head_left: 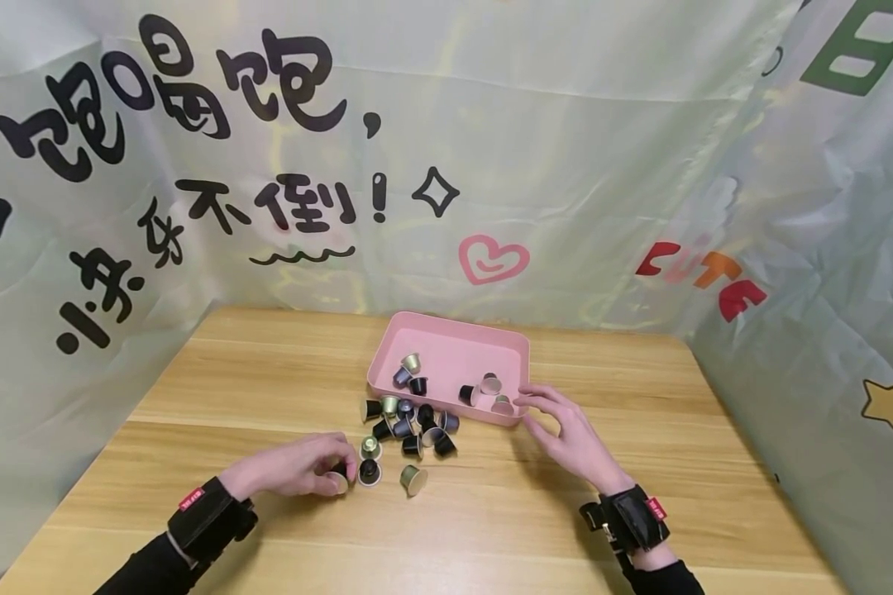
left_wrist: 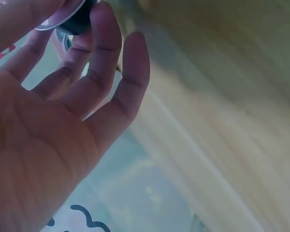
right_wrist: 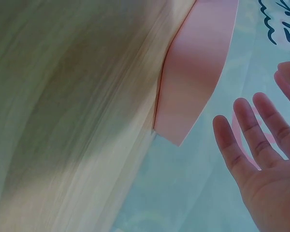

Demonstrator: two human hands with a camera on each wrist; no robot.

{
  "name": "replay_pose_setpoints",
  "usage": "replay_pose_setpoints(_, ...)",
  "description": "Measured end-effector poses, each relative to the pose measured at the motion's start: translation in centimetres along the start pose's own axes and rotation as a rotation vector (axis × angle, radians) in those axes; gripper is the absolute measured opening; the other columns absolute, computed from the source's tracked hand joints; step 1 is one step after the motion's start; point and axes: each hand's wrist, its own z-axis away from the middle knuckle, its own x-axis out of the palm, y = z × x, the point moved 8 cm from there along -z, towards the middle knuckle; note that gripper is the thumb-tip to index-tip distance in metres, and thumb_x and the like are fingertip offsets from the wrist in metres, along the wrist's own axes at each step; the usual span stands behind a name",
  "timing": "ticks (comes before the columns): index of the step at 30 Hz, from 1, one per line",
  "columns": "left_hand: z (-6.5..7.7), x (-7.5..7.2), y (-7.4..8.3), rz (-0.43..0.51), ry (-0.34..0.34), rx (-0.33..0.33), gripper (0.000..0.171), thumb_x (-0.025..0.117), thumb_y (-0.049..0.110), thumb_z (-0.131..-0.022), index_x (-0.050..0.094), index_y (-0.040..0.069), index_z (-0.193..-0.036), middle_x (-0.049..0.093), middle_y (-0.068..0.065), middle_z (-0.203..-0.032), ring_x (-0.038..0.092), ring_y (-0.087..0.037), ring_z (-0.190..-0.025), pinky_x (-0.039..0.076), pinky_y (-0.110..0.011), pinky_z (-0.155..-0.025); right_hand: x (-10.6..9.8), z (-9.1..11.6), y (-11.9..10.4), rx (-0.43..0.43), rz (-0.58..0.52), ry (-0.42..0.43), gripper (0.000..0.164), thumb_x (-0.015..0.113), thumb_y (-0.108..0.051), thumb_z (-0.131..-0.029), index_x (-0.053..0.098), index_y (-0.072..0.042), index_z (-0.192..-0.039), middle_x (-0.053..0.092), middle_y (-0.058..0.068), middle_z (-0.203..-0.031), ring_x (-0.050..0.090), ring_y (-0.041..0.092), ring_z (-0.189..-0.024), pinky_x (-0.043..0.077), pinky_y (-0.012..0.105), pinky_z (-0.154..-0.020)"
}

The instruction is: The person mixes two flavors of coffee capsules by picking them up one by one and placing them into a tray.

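Observation:
My left hand (head_left: 301, 465) pinches a dark coffee capsule (head_left: 340, 469) just above or on the table, left of the pile. That capsule (left_wrist: 77, 21) shows dark with a pale rim at the top of the left wrist view. Beside those fingers, a green capsule (head_left: 370, 447) and a black capsule (head_left: 370, 471) stand rim down. Over the right front corner of the pink tray (head_left: 457, 330) is my right hand (head_left: 569, 434), its fingers spread and holding nothing. Whether its fingertips touch the tray's rim I cannot tell.
Several mixed capsules (head_left: 413, 447) lie heaped before the tray's front wall. An olive-green capsule (head_left: 413, 479) lies nearer. Inside the tray are a left group with a dark capsule (head_left: 418, 386) and a right group with a pale-lidded capsule (head_left: 490, 383). Printed cloth (head_left: 565, 165) hangs behind the wooden table (head_left: 268, 355).

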Motion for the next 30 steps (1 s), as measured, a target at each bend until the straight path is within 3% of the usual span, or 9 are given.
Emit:
replay_pose_setpoints(5,0.0,-0.8,0.3,-0.014,0.014,-0.015,0.015,0.067,0.012,-0.090,0.068,0.015,-0.105,0.061,-0.002,-0.110,0.054,-0.005,-0.096,0.049,-0.021,-0.084,0.1,0.2,0.1,0.009,-0.008,-0.006,0.032,0.072,0.003,-0.086,0.072,-0.006,-0.116,0.066,0.015,-0.130,0.062,0.036,-0.122,0.049,0.056,-0.104)
replay_pose_setpoints(15,-0.6,-2.1,0.4,-0.035,0.102,-0.018,0.017,0.063,0.010,-0.094,0.067,0.011,-0.111,0.059,-0.006,-0.111,0.057,-0.009,-0.096,0.055,-0.023,-0.087,0.3,0.0,0.1,0.018,-0.013,-0.014,0.031,0.072,0.003,-0.086,0.072,-0.005,-0.116,0.066,0.015,-0.130,0.062,0.037,-0.122,0.049,0.057,-0.104)
replay_pose_setpoints(25,-1.4,-3.4,0.2,-0.044,0.251,-0.019,0.024,0.064,0.006,-0.093,0.067,0.008,-0.116,0.061,-0.011,-0.112,0.062,-0.017,-0.098,0.055,-0.022,-0.086,0.3,0.0,-0.1,0.020,-0.018,-0.017,0.030,0.072,0.003,-0.086,0.072,-0.003,-0.115,0.066,0.015,-0.130,0.062,0.037,-0.121,0.049,0.058,-0.103)
replay_pose_setpoints(30,-2.0,-4.0,-0.2,0.006,0.327,-0.048,0.026,0.061,0.007,-0.096,0.066,0.005,-0.122,0.060,-0.018,-0.121,0.066,-0.024,-0.103,0.056,-0.026,-0.088,0.3,0.0,-0.1,0.013,-0.017,-0.016,0.030,0.072,0.004,-0.086,0.072,-0.004,-0.115,0.066,0.016,-0.130,0.062,0.037,-0.121,0.049,0.057,-0.103)
